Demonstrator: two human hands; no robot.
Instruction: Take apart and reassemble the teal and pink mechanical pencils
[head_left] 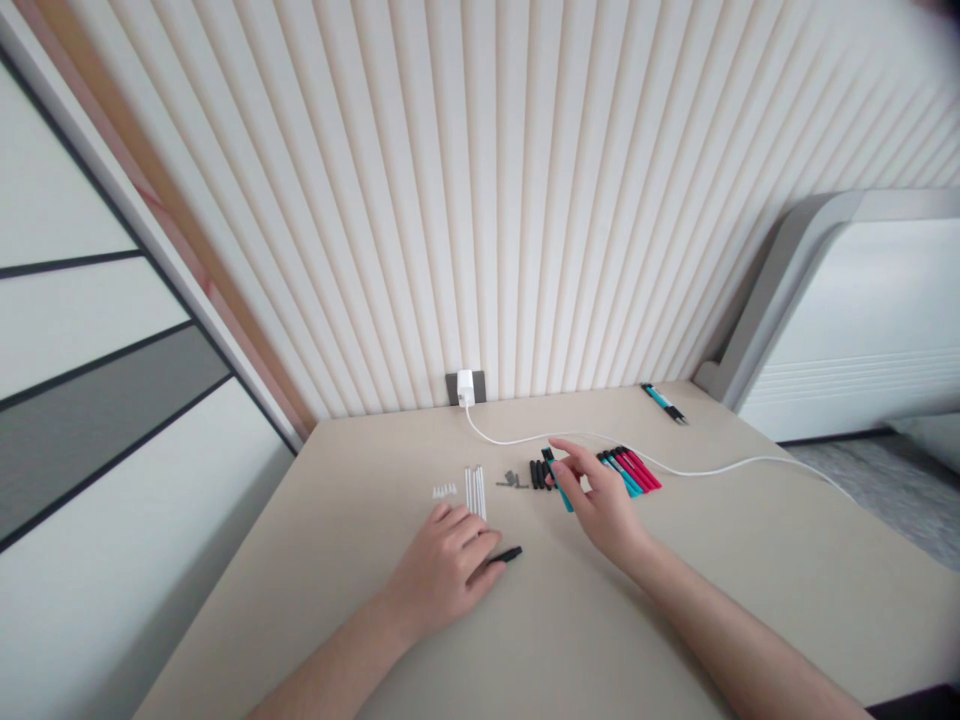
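Observation:
Low over the table, my left hand (452,562) is closed on a short black pen part (507,555), whose end sticks out past the thumb and fingers. My right hand (600,500) pinches a teal pen barrel (564,490) with a black top, tilted above the table. Just left of that barrel lie several black pen parts (538,474) in a row. To the right of my right hand several teal barrels (624,474) and red barrels (642,470) are lined up. White refills (475,490) lie beyond my left hand, partly hidden by it.
Small white tips (444,491) and small grey pieces (512,480) lie on the beige table (360,470). Two pens (664,403) rest at the back right. A white cable (690,473) runs from a charger (465,385) at the ribbed wall across the table.

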